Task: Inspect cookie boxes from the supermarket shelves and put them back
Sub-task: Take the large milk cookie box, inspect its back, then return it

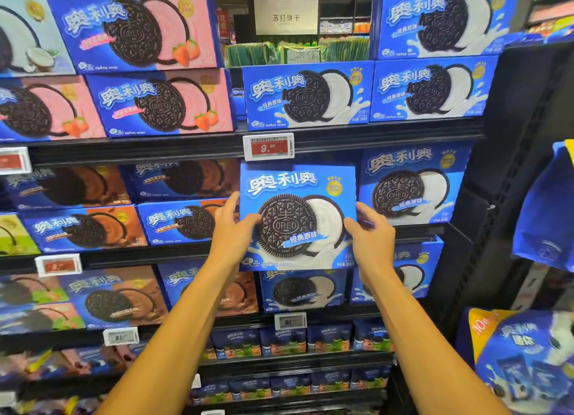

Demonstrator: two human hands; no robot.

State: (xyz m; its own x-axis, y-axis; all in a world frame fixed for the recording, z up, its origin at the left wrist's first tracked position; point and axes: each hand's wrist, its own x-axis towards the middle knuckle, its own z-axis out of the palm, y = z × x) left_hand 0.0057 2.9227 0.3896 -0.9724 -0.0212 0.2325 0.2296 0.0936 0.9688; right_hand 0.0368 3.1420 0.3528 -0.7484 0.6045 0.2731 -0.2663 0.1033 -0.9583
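**Blue Oreo box held up at the second shelf**

I held a large blue Oreo box [298,217] upright in front of the shelves, front face toward me, cookie picture and white cream print showing. My left hand [231,231] gripped its left edge, thumb across the front near the cookie print, fingers curled behind the edge. My right hand [371,234] gripped the right edge the same way, thumb on the front, fingers wrapped round the side. Both forearms reached up from the bottom of the view.

The box sat just below the red price tag [268,146] reading 9.90, clipped to the shelf rail [124,153]. It covered the gap left of another blue original-flavour box [410,184] on that shelf. I could not tell if its bottom rested on the shelf or hung free. Chocolate-flavour boxes [90,228] stood to the left, strawberry pink boxes [161,102] on the shelf above, blue bags [525,358] at the right.
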